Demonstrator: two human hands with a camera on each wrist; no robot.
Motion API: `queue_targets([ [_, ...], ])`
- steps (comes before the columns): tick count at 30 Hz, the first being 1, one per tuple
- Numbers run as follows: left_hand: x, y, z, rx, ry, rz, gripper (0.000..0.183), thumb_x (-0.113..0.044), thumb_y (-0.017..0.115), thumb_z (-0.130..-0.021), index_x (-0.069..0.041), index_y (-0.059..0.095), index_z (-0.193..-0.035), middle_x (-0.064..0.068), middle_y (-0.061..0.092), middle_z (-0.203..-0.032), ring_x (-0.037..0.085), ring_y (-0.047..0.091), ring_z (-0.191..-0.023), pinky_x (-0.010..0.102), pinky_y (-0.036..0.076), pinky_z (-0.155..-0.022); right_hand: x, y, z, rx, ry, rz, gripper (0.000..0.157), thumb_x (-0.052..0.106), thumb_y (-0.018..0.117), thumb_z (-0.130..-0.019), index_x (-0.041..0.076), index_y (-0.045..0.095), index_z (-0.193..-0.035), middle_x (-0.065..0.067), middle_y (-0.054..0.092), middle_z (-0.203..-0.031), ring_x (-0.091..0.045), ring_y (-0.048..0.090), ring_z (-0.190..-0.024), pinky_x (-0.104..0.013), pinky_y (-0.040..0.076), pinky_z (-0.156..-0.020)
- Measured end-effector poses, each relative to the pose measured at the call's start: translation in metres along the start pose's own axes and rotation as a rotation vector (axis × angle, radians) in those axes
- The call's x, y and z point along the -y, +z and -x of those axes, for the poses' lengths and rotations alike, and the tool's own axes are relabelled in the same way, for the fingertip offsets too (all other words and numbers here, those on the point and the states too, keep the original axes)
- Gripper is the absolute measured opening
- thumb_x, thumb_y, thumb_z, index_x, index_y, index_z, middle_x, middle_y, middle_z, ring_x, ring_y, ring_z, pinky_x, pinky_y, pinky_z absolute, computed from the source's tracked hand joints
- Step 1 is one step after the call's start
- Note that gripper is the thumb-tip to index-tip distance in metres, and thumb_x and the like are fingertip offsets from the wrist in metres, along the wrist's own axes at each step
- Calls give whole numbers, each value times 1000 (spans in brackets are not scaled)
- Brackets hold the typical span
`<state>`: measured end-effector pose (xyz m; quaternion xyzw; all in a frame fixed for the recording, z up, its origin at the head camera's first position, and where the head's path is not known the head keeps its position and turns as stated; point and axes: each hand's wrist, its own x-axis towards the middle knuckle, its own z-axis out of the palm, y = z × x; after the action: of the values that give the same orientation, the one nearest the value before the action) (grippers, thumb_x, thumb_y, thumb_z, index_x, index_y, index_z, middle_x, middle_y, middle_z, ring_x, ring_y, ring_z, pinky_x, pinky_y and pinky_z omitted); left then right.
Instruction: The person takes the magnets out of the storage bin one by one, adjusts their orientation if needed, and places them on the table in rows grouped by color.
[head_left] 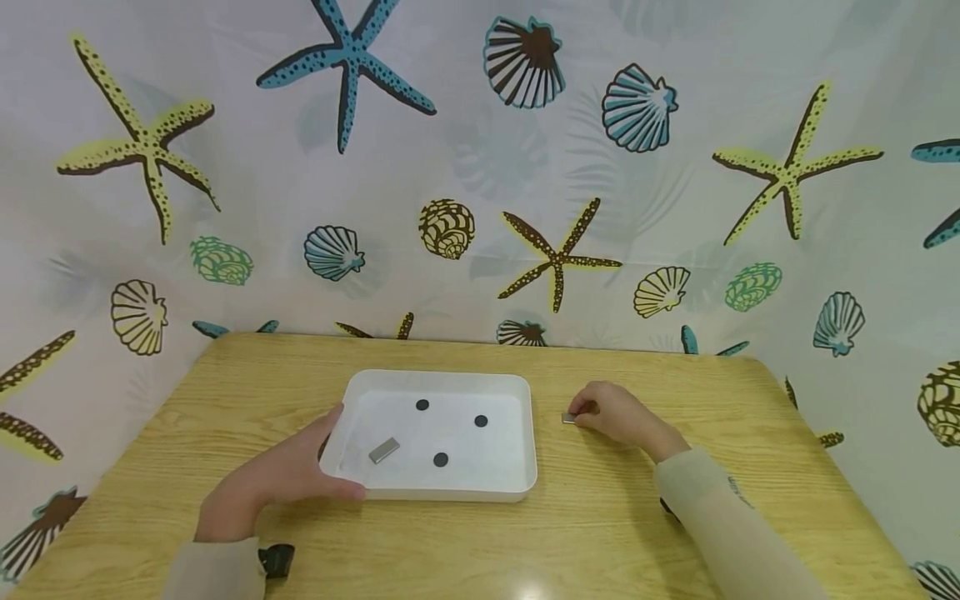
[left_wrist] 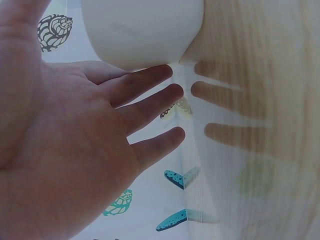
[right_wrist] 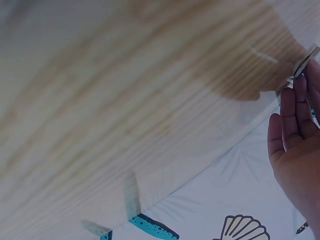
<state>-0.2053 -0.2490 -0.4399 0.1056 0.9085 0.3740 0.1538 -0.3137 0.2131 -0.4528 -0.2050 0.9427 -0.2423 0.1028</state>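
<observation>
A shallow white tray (head_left: 521, 400) rests on the wooden table. Inside it lie a small silver rectangular bar (head_left: 384, 451) and three flat black discs, among them one disc (head_left: 441, 459) near the front wall. My left hand (head_left: 288, 462) spans the tray's left end, thumb along the front wall. In the left wrist view its fingers (left_wrist: 152, 102) are straight and spread, the uppermost touching the tray's underside edge. To the right of the tray, my right hand (head_left: 611, 412) pinches a similar silver bar (head_left: 569, 418) between thumb and fingertips, close over the table.
The pale wooden table (head_left: 450, 550) ends at the back against a white curtain (head_left: 465, 300) printed with starfish and shells. The curtain also runs along both sides. A black wrist strap (head_left: 277, 560) shows at the left sleeve.
</observation>
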Motion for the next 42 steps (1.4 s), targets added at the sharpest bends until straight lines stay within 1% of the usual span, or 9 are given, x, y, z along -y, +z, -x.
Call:
queue_targets([
  [6,2,0,0,1,23,10,139,-48,91,-74,2,-1,-164,28,13,-171,46,26,-153,67,29,-120,-2,0,0,-3,-13,-1,12,9,71,-97,8,76,-107,-4,73,-106,-15,66,-97,-40,57,-94],
  [10,1,0,0,1,13,4,139,-49,91,-73,1,-1,-164,28,13,-171,46,27,-153,67,29,-120,-3,1,-1,0,-24,-5,12,9,70,-98,7,76,-107,-5,73,-106,-15,66,-97,-40,57,-94],
  [15,0,0,1,0,10,1,140,-50,91,-73,1,-1,-164,28,13,-171,46,27,-153,67,29,-120,-4,-1,0,4,-8,-32,12,11,69,-99,8,75,-109,-5,72,-108,-16,64,-99,-42,56,-95],
  [21,-2,0,2,-3,-4,-1,141,-51,92,-72,0,-2,-165,28,12,-171,46,26,-153,68,28,-120,-2,-8,-1,-18,19,-31,16,16,66,-101,9,76,-112,-6,72,-110,-18,63,-99,-41,55,-94],
  [24,-2,0,2,-3,4,10,141,-49,92,-72,0,-1,-165,27,13,-171,45,28,-152,67,28,-120,2,-14,-1,-28,19,-31,19,17,65,-102,7,75,-115,-7,71,-111,-20,63,-101,-43,55,-94],
  [30,-1,0,2,-1,26,36,139,-47,93,-72,-3,0,-165,25,16,-171,42,32,-149,66,30,-119,10,-21,-2,-22,-11,-23,23,17,64,-103,4,73,-120,-9,71,-115,-22,63,-106,-46,54,-99],
  [35,0,1,2,-4,4,12,141,-50,92,-72,0,-1,-165,27,14,-171,46,27,-153,68,28,-120,18,-24,-7,-24,-65,-2,25,17,64,-103,3,72,-122,-10,71,-117,-24,63,-109,-48,53,-101],
  [37,0,1,2,-5,1,4,141,-51,92,-72,0,-1,-165,28,14,-171,47,26,-153,68,28,-120,22,-25,-9,-26,-90,-6,26,17,64,-103,2,72,-122,-11,71,-118,-26,63,-110,-51,53,-101],
  [42,2,1,1,-4,24,17,140,-50,92,-72,-2,-1,-165,26,15,-171,44,29,-151,67,29,-120,38,-27,-15,-30,-139,-17,27,19,65,-102,2,71,-123,-11,71,-118,-27,64,-111,-53,52,-103],
])
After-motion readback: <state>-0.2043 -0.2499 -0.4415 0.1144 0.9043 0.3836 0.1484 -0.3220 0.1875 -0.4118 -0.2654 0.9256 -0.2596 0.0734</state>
